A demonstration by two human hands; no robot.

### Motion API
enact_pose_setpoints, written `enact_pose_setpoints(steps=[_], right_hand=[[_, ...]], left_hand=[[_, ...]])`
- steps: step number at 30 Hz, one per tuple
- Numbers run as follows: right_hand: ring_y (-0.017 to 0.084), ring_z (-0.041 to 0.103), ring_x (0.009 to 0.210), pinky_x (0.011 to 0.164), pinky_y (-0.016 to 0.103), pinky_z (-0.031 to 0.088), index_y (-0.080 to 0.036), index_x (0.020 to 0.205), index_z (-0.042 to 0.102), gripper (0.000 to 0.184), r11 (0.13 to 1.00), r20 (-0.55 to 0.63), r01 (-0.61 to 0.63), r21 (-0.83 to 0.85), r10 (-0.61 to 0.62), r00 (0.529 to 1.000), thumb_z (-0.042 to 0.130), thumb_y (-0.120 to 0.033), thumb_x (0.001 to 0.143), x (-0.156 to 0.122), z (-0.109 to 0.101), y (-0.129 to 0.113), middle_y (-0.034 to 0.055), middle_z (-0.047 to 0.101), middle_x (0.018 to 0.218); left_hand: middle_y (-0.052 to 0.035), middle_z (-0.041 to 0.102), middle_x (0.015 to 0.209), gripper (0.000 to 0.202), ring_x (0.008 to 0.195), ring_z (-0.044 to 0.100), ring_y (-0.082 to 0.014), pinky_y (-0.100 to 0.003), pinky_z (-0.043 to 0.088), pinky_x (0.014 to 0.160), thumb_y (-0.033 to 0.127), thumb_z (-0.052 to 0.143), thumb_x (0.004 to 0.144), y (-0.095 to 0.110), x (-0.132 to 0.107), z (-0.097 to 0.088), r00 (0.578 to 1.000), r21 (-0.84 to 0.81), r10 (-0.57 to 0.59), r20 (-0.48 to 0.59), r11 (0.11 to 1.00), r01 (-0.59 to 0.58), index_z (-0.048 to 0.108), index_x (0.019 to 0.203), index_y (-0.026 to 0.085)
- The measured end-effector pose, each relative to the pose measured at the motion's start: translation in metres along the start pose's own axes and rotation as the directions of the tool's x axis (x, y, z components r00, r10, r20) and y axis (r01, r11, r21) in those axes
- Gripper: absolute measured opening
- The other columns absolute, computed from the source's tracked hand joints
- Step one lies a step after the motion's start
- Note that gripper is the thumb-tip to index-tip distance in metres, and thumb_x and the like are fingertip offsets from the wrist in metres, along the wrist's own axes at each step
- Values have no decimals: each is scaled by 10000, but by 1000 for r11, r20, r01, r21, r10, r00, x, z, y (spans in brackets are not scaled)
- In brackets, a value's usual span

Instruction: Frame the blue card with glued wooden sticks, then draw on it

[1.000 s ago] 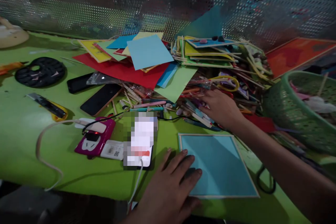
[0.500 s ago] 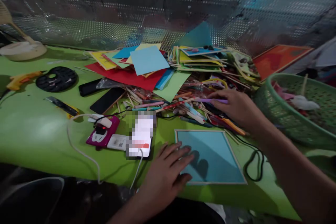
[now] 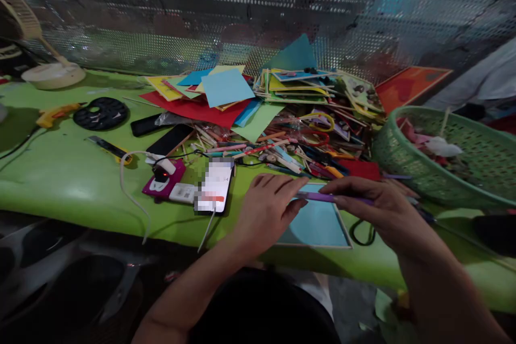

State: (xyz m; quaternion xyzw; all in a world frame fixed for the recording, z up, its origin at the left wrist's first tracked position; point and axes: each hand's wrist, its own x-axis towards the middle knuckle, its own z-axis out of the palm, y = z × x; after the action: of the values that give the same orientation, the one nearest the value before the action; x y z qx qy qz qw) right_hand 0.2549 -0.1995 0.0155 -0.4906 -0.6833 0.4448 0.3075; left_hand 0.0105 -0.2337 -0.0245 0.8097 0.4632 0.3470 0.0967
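Observation:
A slim purple pen (image 3: 318, 196) is held level in front of me. My right hand (image 3: 373, 199) grips its barrel between thumb and fingers. At its other end my left hand (image 3: 274, 201) closes thumb and fingertips around the tip, which they partly hide. Below both hands lies a light blue sheet (image 3: 316, 226) with a thin pale stick frame around its edges. The hands cover much of its upper part. Just beyond is a heap of pencils, pens and sticks (image 3: 282, 153).
Left of my hands are a lit phone (image 3: 215, 188), a magenta power strip (image 3: 165, 185) with cables, a box cutter (image 3: 108, 149) and a yellow glue gun (image 3: 58, 114). Coloured paper (image 3: 228, 87) lies piled behind. A green basket (image 3: 387, 156) stands at the right.
My right hand has brought the purple pen from the heap toward me, over the framed sheet. My left hand has lifted off the sheet and closed on the pen's end. The view has shifted.

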Motion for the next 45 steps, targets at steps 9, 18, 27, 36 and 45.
enact_pose_setpoints(steps=[9,18,27,36,45], right_hand=[[169,566,579,468,288,425,-252,840,788,331,888,-218,103,449,-3,976,819,-576,779,-19,49,18,46,698,758],[108,326,428,452,273,317,-268,710,585,340,837,-584,254,485,93,807,721,-547,849,-9,11,50,-51,520,580],[108,361,458,469,252,343,-260,773,633,276,752,-512,244,613,143,847,740,-503,848,-5,14,65,-45,538,594],[137,547,623,562,262,433,-273,859,711,134,754,-523,201,626,215,825,753,-395,823,-9,18,73,-13,668,766],[259,671,747,628,377,512,-275,924,753,246,902,-441,19,432,193,876,655,-488,847,-14,31,57,79,731,845]], left_hand=[[-47,736,952,253,936,680,-231,-381,469,861,358,489,1099,14,-7,26,986,33,6,166,999,-12,666,1065,181],[-33,675,816,327,788,621,-214,-366,429,765,272,385,1104,-4,-41,19,993,31,-122,-10,992,122,604,869,209],[-47,789,1192,236,1165,695,-215,-411,514,1021,286,467,1082,-27,-75,9,986,-92,18,163,996,-3,693,1051,227],[-5,749,1348,169,1350,633,-214,-476,438,1186,241,554,1050,-21,-83,15,962,-42,86,259,996,-78,715,1102,245],[-17,739,1364,208,1398,590,-230,-505,390,1229,240,551,1042,-23,-89,11,966,-51,120,231,992,-111,709,1178,243]])
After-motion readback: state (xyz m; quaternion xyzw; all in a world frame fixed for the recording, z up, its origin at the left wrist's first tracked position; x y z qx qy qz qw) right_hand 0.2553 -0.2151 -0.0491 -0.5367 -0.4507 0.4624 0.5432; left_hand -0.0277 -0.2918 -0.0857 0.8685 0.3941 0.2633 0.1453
